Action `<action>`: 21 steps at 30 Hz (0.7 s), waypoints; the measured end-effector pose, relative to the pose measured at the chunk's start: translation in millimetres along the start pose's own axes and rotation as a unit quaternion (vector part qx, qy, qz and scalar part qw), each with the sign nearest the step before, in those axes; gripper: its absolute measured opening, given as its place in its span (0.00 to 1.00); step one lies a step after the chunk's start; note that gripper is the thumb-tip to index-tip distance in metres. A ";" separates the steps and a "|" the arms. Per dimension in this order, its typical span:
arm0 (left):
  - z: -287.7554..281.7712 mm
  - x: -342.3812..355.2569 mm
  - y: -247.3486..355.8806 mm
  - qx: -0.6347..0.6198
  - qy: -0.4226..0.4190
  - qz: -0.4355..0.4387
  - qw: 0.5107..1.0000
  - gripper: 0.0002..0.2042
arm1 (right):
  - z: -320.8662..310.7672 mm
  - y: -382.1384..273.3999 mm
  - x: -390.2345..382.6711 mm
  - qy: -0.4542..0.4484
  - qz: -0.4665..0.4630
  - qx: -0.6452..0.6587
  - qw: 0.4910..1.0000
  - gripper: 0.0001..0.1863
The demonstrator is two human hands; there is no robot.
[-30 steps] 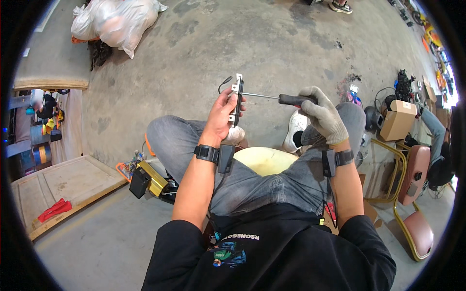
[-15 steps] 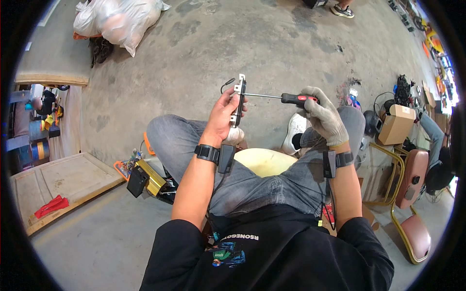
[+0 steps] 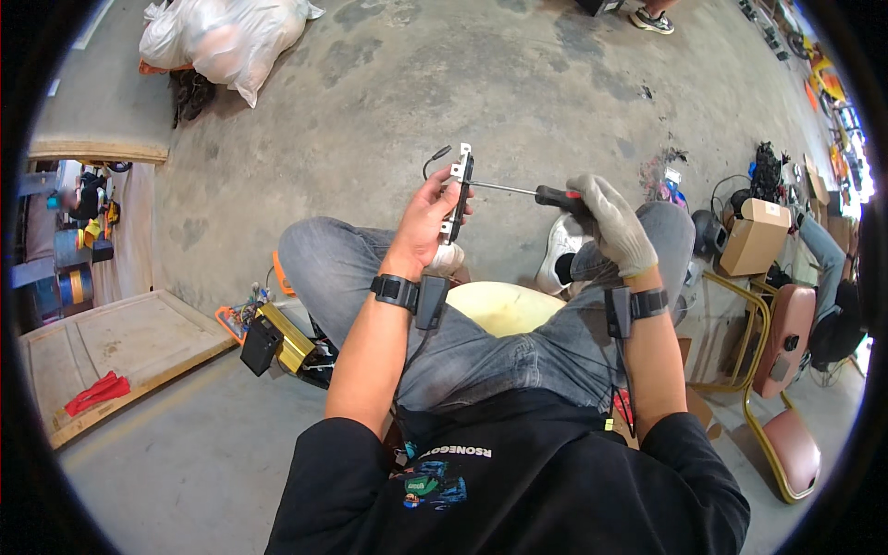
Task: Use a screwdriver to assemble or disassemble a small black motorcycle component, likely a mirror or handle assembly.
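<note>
My bare left hand (image 3: 428, 217) is closed around a narrow black part with metal end brackets (image 3: 465, 169), held upright above my lap. A short black cable with a plug (image 3: 437, 155) sticks out beside its upper end. In a grey knitted glove, my right hand (image 3: 612, 225) grips the black-and-red handle of a screwdriver (image 3: 504, 189). The shaft runs left, and its tip meets the part's right side near my left fingers. Exactly what the tip touches is too small to make out.
Below my hands, a pale yellow round surface (image 3: 504, 308) sits between my legs. A gold-and-black device (image 3: 285, 339) lies by my left knee. To the right are a cardboard box (image 3: 757, 238) and a gold-framed chair (image 3: 786, 342). White sacks (image 3: 231, 42) lie far left.
My right hand has turned on the screwdriver, its back now facing more upward and covering more of the handle. The shaft slopes slightly more downward to the right. My left hand has barely moved.
</note>
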State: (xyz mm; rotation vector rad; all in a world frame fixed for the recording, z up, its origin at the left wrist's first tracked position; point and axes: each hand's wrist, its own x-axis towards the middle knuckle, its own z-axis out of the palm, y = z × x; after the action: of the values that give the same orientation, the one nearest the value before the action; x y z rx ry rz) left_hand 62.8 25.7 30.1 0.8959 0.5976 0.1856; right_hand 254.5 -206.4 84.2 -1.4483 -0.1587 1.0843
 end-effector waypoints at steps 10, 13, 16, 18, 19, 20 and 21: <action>-3.3 -0.3 -0.1 -0.009 0.012 -0.004 1.000 0.16 | 11.6 -5.4 -1.1 0.035 -0.097 0.052 0.993 0.16; 0.4 0.6 -1.1 -0.013 0.004 -0.011 1.000 0.15 | -14.3 -0.9 3.1 -0.033 0.026 0.056 0.998 0.16; -2.2 0.7 -1.3 -0.019 0.009 -0.004 1.000 0.15 | -14.8 2.7 7.1 -0.069 0.032 0.032 0.997 0.17; -2.5 1.2 -1.1 -0.015 0.005 -0.004 1.000 0.15 | 5.1 5.1 4.6 0.035 -0.099 0.036 0.994 0.16; -2.5 1.5 -1.2 -0.011 0.001 -0.005 1.000 0.15 | 9.1 3.6 2.8 0.035 -0.099 0.036 0.994 0.16; -2.8 1.0 -0.8 -0.012 0.002 -0.004 1.000 0.15 | 13.2 -0.5 0.7 0.041 -0.096 0.049 0.993 0.16; -2.8 0.5 -0.8 -0.011 0.004 -0.006 1.000 0.15 | 15.4 -4.3 -0.6 0.047 -0.092 0.063 0.993 0.16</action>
State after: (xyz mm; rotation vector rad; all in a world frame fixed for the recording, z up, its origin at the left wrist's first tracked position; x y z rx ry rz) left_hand 61.5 27.3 28.0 0.8715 0.6071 0.1849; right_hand 245.8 -194.8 91.3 -1.3403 -0.1516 0.8588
